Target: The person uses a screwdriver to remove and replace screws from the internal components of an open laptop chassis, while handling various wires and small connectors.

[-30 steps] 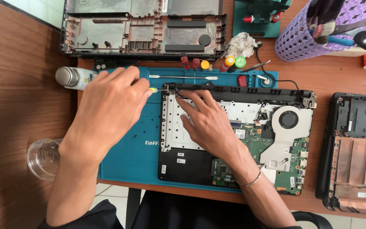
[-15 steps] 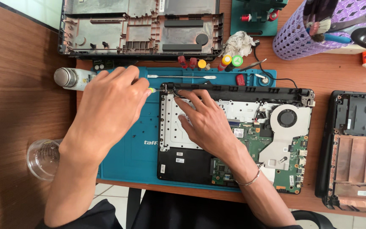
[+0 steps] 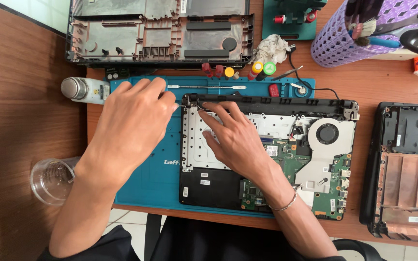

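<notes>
- The left hand (image 3: 131, 118) is curled over the top left corner of the opened laptop (image 3: 267, 159), fingers bunched at the hinge (image 3: 192, 100). It looks pinched on something small there, but the knuckles hide it, so I cannot tell what, if anything, it grips.
- The right hand (image 3: 235, 140) lies flat and released on the grey metal plate (image 3: 194, 150), fingers spread and pointing toward the same corner, holding nothing.
- To do this well, I judge the flat hand should keep pressing the chassis down so it cannot slide on the mat (image 3: 141, 188), while the left works the corner gently and squarely, not twisting the hinge or the thin plastic edge.
- The laptop lies inside-up, mostly on the blue mat, near the bench's (image 3: 20, 121) front edge. Its long axis runs left to right; the hinge bar is at the far side, the circuit board (image 3: 291, 154) and fan (image 3: 327, 133) toward the right.
- Just beyond the hinge lies a thin metal pry tool (image 3: 206, 87), parallel to the laptop's long side.
- A metal-capped bottle (image 3: 81, 89) lies on its side left of the mat's far corner; a clear cup (image 3: 52, 180) lies near the left forearm.
- Farther off are two empty laptop shells, one at the far edge (image 3: 160, 31), one at the right (image 3: 407, 169), and a purple basket (image 3: 344, 38) of tools.
</notes>
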